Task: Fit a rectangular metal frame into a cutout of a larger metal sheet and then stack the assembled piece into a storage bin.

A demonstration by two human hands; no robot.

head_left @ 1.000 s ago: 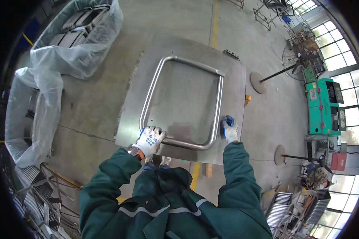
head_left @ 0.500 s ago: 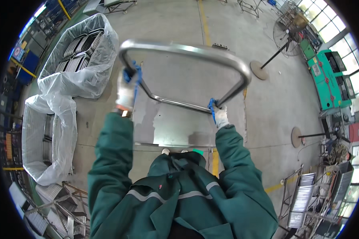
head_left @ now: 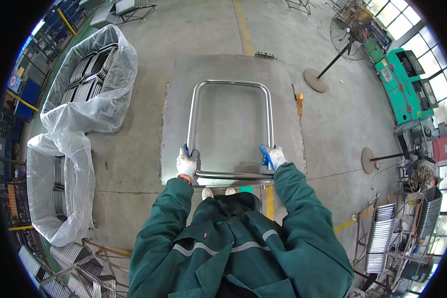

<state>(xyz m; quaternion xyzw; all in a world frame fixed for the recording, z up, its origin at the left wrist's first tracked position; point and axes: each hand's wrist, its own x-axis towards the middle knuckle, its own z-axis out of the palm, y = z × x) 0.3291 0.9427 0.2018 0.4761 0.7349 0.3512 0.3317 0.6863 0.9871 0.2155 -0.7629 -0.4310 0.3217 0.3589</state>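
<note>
A bent metal tube frame (head_left: 230, 82), a rounded rectangle of shiny pipe, lies on or just above the grey metal table top (head_left: 228, 67); which of the two I cannot tell. My left hand (head_left: 186, 163), in a white glove with blue on the palm side, closes round the frame's left side near its near corner. On the opposite side my right hand (head_left: 274, 156), gloved the same way, grips the tube a little above the near right corner. The near bar runs close to the table's front edge.
Two crates lined with clear plastic, a far one (head_left: 124, 79) and a near one (head_left: 84, 184), stand at the left with stacked metal frames. A standing fan (head_left: 350, 37) and a green machine (head_left: 405, 92) are at the right. Racks of metal parts (head_left: 380, 238) fill the lower right.
The tube frame has come down from a raised, tilted position to lie flat at the table top. Both hands have moved down nearer my body, still gripping its sides.
</note>
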